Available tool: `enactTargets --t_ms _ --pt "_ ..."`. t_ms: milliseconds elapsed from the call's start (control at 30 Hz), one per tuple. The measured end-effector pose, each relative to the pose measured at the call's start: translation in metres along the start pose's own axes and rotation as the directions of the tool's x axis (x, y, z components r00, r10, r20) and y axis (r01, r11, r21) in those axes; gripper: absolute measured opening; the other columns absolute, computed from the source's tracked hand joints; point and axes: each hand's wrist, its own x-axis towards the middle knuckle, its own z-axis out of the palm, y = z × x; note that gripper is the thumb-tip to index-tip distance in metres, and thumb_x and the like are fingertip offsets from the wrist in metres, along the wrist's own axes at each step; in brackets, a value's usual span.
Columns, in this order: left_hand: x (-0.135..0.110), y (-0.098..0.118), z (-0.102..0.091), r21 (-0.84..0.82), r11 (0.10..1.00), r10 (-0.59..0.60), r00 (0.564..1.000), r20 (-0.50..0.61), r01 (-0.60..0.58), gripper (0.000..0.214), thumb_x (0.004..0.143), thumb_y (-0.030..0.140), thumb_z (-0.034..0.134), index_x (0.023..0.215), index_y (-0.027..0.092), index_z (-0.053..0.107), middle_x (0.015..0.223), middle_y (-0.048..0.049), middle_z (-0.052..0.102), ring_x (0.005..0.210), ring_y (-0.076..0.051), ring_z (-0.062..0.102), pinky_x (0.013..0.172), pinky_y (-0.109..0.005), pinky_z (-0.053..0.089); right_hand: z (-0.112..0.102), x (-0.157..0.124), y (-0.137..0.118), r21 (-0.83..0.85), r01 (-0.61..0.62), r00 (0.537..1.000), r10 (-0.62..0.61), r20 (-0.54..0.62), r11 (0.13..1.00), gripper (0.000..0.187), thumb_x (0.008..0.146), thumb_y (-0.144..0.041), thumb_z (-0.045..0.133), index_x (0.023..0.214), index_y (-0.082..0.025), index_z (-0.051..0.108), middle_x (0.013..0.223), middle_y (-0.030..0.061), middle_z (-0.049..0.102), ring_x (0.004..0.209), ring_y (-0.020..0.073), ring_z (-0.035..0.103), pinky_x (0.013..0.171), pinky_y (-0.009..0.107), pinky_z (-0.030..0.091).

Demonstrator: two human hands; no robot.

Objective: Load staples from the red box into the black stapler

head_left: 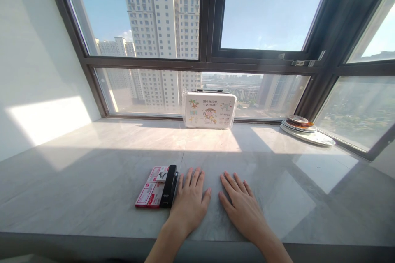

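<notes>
My left hand (190,203) lies flat on the grey marble-patterned sill (101,197), palm down, with its fingers stretched out. Right beside its little-finger side is a black stapler (168,187); whether they touch I cannot tell. Several small red-and-white boxes (145,194) sit together just left of the stapler, and one of them carries a picture of a stapler. My right hand (242,205) also rests flat and palm down, fingers spread, a short way to the right of the left one. Neither hand holds anything.
A white case (210,111) with cartoon prints, a dark handle and clear wrapping stands upright against the window. Stacked plates (304,129) are in the far right corner. Dark window frames (203,65) bound the back, a white wall (27,70) the left. The sill's front edge runs below my wrists.
</notes>
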Motion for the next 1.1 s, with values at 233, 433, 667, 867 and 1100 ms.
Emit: enactTargets --t_ms 233,433,667,867,1100 --pt "-0.0029 0.0031 -0.0002 0.01 1.0 0.024 1.0 0.009 -0.024 0.056 0.102 0.049 0.033 0.154 0.029 0.037 0.164 -0.0042 0.029 0.152 -0.029 0.02 0.123 -0.058 0.016 0.0026 -0.0031 -0.0022 0.001 0.014 1.0 -0.014 0.0 1.0 0.061 0.102 -0.053 0.032 0.158 -0.031 0.029 0.165 -0.0023 0.021 0.154 0.0306 0.009 0.123 0.056 0.013" --pt "-0.0039 0.0037 0.0008 0.024 0.999 0.027 1.0 0.002 -0.027 0.056 0.103 0.049 0.031 0.154 0.028 0.036 0.164 -0.0048 0.028 0.152 -0.029 0.02 0.123 -0.059 0.017 0.0022 -0.0037 -0.004 -0.029 0.008 1.0 -0.007 0.008 1.0 0.062 0.102 -0.054 0.029 0.159 -0.028 0.028 0.165 -0.001 0.02 0.154 0.0305 0.009 0.123 0.057 0.013" --pt "-0.0051 0.0053 -0.0011 0.011 1.0 0.027 1.0 -0.005 -0.027 0.056 0.103 0.052 0.03 0.154 0.029 0.037 0.164 -0.0044 0.029 0.152 -0.029 0.021 0.123 -0.058 0.017 0.0021 -0.0034 -0.0048 -0.027 0.01 1.0 -0.01 -0.001 1.0 0.061 0.102 -0.054 0.03 0.159 -0.029 0.027 0.165 -0.0011 0.019 0.154 0.0306 0.008 0.122 0.058 0.013" --pt "-0.005 0.0051 0.0003 0.021 0.999 0.028 1.0 0.0 -0.028 0.055 0.102 0.048 0.031 0.154 0.029 0.037 0.164 -0.004 0.028 0.153 -0.029 0.02 0.123 -0.059 0.017 0.0039 -0.004 -0.0043 -0.032 0.013 1.0 -0.013 -0.007 0.999 0.062 0.102 -0.054 0.03 0.159 -0.029 0.027 0.164 0.0001 0.02 0.153 0.0314 0.009 0.122 0.058 0.014" --pt "-0.0051 0.005 0.0003 0.018 1.0 0.025 1.0 -0.009 -0.025 0.056 0.102 0.05 0.03 0.154 0.03 0.036 0.164 -0.0035 0.028 0.152 -0.029 0.02 0.123 -0.058 0.017 0.0044 -0.0037 -0.004 -0.028 0.011 1.0 -0.012 -0.015 1.0 0.062 0.102 -0.054 0.03 0.158 -0.029 0.028 0.164 0.0001 0.021 0.153 0.0315 0.009 0.122 0.059 0.013"
